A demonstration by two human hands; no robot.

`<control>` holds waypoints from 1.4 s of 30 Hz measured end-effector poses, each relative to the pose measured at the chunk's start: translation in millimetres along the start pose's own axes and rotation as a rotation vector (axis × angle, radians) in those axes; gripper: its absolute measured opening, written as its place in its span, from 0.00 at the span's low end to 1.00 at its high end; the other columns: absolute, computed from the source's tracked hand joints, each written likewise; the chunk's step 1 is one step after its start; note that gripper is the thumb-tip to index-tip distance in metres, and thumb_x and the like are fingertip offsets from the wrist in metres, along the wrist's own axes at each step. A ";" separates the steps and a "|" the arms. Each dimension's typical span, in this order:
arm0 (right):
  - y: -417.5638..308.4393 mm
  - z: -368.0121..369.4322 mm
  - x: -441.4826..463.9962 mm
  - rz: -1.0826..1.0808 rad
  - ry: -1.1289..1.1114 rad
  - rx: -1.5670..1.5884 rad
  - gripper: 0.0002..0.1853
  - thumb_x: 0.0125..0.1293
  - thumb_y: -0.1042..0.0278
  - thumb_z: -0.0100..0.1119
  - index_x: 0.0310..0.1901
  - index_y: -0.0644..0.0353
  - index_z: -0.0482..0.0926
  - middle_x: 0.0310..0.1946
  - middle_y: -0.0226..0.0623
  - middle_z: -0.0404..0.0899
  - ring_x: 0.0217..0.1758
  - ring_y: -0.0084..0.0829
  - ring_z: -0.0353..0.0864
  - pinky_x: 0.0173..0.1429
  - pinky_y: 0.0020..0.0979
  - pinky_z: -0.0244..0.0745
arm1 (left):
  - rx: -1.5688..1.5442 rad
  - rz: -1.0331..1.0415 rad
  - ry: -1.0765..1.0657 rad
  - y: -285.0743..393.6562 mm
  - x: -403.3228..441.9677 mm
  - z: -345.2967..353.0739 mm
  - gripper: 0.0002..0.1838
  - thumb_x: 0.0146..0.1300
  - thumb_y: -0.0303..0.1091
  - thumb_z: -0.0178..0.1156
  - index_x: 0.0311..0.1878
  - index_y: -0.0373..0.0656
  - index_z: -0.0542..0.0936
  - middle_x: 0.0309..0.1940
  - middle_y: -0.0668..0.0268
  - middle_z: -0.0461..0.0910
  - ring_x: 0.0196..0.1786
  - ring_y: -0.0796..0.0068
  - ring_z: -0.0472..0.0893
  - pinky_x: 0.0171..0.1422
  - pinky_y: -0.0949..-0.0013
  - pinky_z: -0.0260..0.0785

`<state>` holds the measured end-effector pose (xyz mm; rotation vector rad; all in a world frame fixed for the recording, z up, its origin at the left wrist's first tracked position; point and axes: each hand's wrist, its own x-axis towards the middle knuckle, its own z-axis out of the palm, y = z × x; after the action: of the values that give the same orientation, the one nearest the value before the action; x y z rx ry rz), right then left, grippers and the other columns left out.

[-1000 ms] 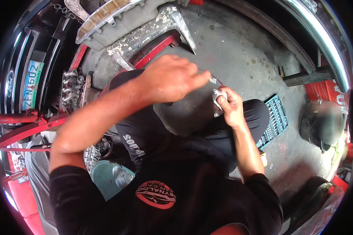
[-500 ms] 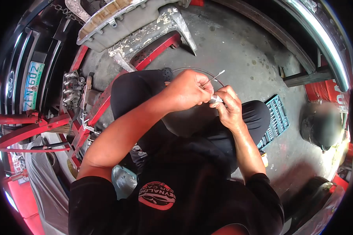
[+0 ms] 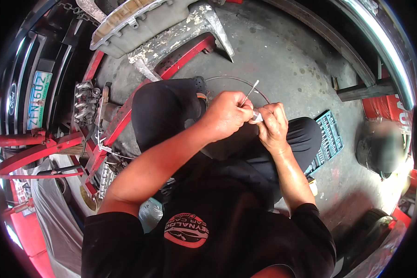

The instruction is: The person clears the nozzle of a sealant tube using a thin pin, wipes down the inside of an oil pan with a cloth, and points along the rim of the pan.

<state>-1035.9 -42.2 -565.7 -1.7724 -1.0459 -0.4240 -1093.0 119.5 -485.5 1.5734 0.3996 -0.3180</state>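
My left hand is closed, its thumb and forefinger pinching a thin rod with a pale tip that points up and away from me. Beside it, my right hand grips a small silvery cylindrical part. The two hands nearly touch above my lap, and fingers hide much of both pieces. A thin dark cable arcs behind the hands and reaches the fingers of my right hand; I cannot tell whether it joins the silvery part.
A blue socket set case lies open by my right knee. Ahead, a metal pan rests on a worn stand. Red steel beams and a car front are at left; a dark round container stands at right.
The thin rod has tilted more upright, and its tip has shifted slightly left. Both hands have moved a little to the right, keeping their grips.
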 end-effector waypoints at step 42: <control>-25.6 31.1 17.4 0.948 0.604 1.287 0.09 0.74 0.65 0.53 0.43 0.61 0.78 0.38 0.28 0.80 0.40 0.19 0.75 0.47 0.24 0.71 | 0.455 0.658 0.343 -36.8 23.1 19.0 0.24 0.50 0.30 0.75 0.50 0.37 0.78 0.42 0.59 0.80 0.43 0.63 0.77 0.48 0.66 0.70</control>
<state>-1052.1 -3.5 -552.9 -0.6803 0.1139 0.2929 -1087.7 102.6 -529.5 2.1124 0.0475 0.4023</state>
